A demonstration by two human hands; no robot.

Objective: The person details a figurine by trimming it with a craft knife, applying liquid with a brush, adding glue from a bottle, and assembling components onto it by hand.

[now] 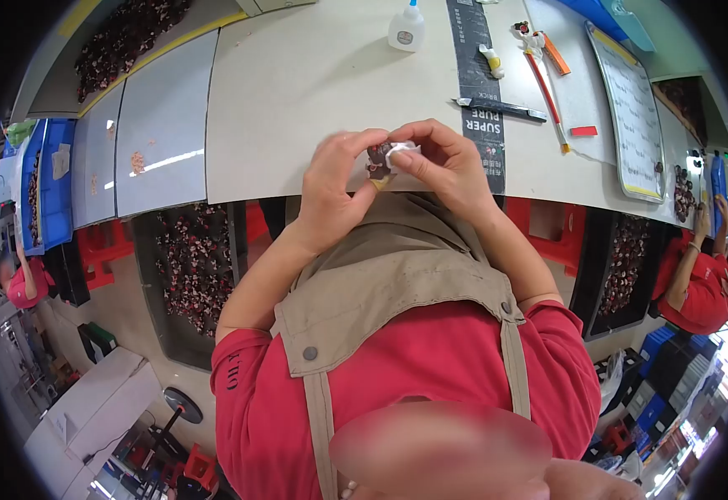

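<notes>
My left hand and my right hand meet at the near edge of the pale worktable. Together they pinch a small dark brown piece. My right fingertips press a bit of white material against that piece. Whether it is tape, paper or a sticker is too small to tell. My left thumb and forefinger hold the dark piece from its left side. I wear a red shirt and a tan apron below the hands.
A white glue bottle, a black printed strip, a black pen, a red-handled tool and a clipboard sheet lie on the table. Trays of dark small pieces sit underneath. A co-worker in red works at right.
</notes>
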